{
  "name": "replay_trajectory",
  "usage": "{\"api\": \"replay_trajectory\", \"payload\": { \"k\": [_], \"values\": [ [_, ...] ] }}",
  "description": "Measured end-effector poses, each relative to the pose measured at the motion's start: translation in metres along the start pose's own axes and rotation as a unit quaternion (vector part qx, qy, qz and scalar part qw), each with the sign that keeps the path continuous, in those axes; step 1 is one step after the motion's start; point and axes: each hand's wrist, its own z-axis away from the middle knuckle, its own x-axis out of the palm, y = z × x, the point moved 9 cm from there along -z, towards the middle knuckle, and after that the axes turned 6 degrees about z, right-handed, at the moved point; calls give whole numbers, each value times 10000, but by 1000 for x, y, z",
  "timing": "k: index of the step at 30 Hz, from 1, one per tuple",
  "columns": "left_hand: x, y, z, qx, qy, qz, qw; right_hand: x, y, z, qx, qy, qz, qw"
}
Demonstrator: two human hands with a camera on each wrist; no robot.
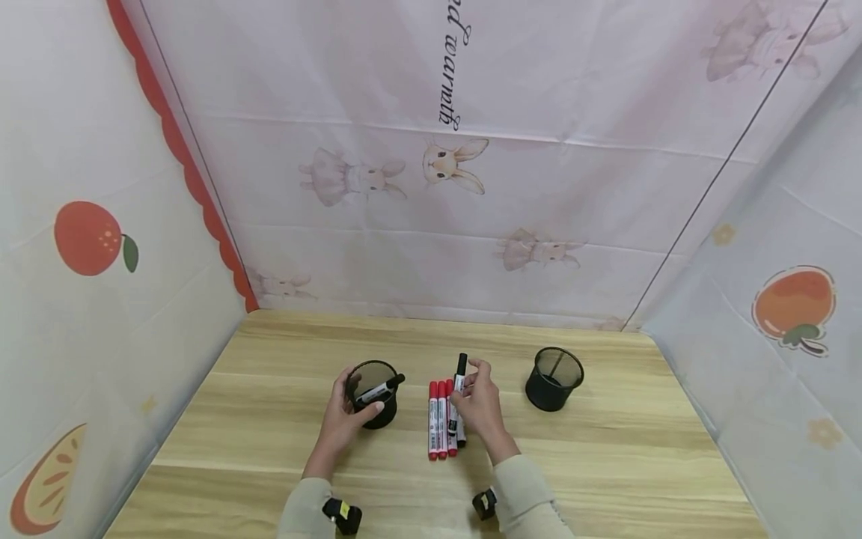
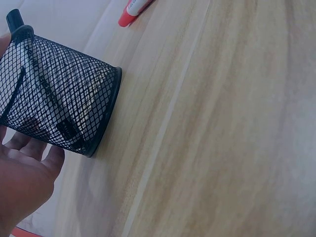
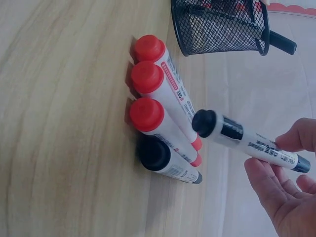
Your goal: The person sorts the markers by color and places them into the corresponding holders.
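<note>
My left hand [image 1: 340, 419] grips a black mesh pen cup [image 2: 94, 94], thumb on the near side and fingers around the far side. A black-capped marker [image 1: 374, 391] leans inside that cup, its end sticking out past the rim. Between thumb and fingers, my right hand [image 1: 483, 408] pinches a black-and-white marker [image 3: 247, 140], raised over the row on the table. The row consists of three red markers [image 1: 433, 419] lying side by side, with one black marker [image 3: 173, 165] at its right end.
A second black mesh cup [image 1: 548, 393] stands on the wooden table [image 1: 619, 449] to the right of my right hand. Printed cloth walls [image 1: 404, 277] border the table at the back and both sides. Black wrist devices [image 1: 343, 516] sit by both sleeves.
</note>
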Motion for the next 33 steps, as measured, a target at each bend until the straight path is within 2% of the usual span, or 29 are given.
{"api": "replay_trajectory", "payload": {
  "k": [10, 16, 20, 27, 33],
  "values": [
    [1, 1, 4, -51, -96, 114, 9999, 5, -6, 3, 55, -206, -393, 9990],
    [0, -2, 3, -38, -7, 36, 10000, 7, -11, 4, 105, -252, -461, 9986],
    [0, -2, 1, -49, -10, 13, 10000, 6, -14, 4, 55, -123, -531, 9985],
    [0, -1, 0, -42, -34, 37, 10000, 3, -22, 4, -317, 170, -728, 9967],
    [0, -1, 0, -28, -6, 94, 10000, 2, -26, 4, -359, 236, -1021, 9938]
  ]
}}
